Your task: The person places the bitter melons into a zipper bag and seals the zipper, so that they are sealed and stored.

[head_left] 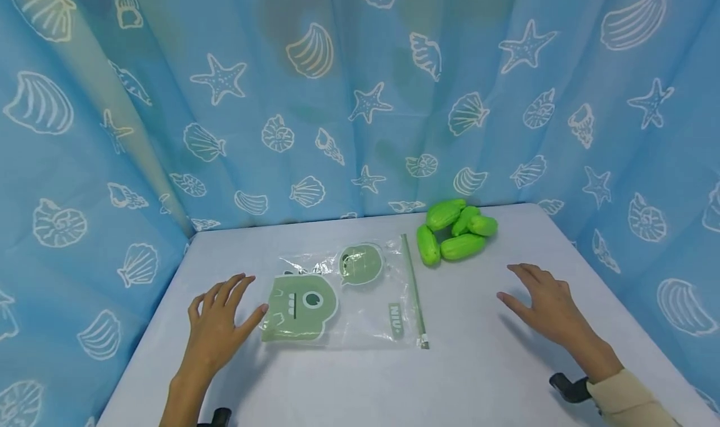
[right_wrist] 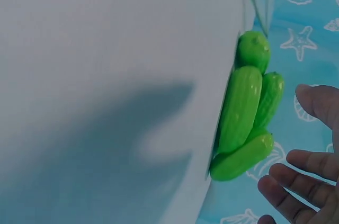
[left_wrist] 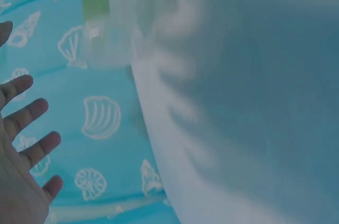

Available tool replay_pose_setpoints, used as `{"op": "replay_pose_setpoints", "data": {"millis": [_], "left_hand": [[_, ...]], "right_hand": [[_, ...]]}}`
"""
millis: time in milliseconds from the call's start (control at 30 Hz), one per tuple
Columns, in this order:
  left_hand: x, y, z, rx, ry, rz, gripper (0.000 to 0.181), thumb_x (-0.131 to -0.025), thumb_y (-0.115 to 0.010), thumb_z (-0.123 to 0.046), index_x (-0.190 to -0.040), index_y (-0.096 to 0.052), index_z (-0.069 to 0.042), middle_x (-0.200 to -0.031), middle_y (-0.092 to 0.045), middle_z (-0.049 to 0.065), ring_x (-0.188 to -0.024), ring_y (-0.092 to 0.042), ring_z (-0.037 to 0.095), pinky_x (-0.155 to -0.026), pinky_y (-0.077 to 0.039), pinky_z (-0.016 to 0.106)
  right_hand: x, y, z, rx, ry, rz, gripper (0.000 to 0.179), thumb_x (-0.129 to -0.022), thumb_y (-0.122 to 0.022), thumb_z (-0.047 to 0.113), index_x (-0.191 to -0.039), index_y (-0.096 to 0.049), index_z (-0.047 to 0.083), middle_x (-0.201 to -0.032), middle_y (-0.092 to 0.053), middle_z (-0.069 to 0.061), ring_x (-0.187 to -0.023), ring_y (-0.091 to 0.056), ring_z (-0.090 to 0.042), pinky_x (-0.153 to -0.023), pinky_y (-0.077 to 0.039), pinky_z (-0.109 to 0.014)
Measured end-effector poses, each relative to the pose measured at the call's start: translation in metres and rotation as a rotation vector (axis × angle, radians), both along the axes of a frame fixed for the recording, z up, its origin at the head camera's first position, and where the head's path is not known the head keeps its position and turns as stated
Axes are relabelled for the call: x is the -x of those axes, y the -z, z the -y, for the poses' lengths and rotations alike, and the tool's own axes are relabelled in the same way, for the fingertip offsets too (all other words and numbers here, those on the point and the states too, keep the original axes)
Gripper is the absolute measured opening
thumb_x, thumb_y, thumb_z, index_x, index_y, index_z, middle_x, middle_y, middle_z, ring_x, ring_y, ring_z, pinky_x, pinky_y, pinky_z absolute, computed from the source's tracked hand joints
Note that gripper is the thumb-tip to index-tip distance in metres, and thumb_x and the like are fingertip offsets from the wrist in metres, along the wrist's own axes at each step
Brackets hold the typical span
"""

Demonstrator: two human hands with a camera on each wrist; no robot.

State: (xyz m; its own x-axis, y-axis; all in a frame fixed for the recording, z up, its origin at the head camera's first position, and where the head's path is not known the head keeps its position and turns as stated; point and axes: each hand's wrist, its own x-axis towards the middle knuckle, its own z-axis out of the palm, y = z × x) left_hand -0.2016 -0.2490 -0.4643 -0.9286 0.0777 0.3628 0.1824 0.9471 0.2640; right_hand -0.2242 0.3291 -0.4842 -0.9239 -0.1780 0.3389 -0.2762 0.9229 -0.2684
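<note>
A clear plastic zip bag [head_left: 360,317] with green cartoon prints and a green slider strip [head_left: 414,289] along its right edge lies flat on the table. My left hand [head_left: 216,327] hovers by the bag's left end, fingers spread and holding nothing. Toward the right, my right hand [head_left: 548,305] hangs above the table with its fingers extended, apart from everything. Behind the bag's right corner sits a small pile of bright green cucumbers [head_left: 462,247], which the right wrist view shows as several glossy cucumbers [right_wrist: 241,110] heaped together.
A white cloth covers the table [head_left: 360,389]. Blue curtains [head_left: 337,102] with shell and starfish prints stand along the back and both sides. A black wrist mount [head_left: 568,387] is at the right wrist.
</note>
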Motion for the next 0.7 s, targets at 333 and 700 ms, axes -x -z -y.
{"op": "replay_pose_setpoints", "data": {"millis": [333,700], "left_hand": [[0.011,0.005,-0.041,-0.168,0.137,-0.09,0.061,-0.094,-0.064,-0.049,-0.146,-0.05,-0.019,-0.142,-0.051,0.011,-0.132,-0.042,0.034,-0.103,-0.023,0.061],[0.028,0.012,-0.09,-0.273,0.24,-0.069,0.057,-0.095,-0.065,-0.045,-0.144,-0.053,-0.02,-0.139,-0.056,0.003,-0.13,-0.047,0.026,-0.105,-0.026,0.052]], "right_hand": [[0.011,0.019,0.03,0.177,-0.016,0.094,0.058,-0.094,-0.07,0.032,-0.14,-0.051,0.003,-0.129,-0.053,-0.021,-0.112,-0.054,-0.038,-0.088,-0.032,-0.056],[0.028,0.035,0.062,0.314,-0.109,0.123,0.052,-0.095,-0.071,0.028,-0.139,-0.054,0.005,-0.117,-0.058,-0.014,-0.108,-0.058,-0.032,-0.092,-0.042,-0.056]]}}
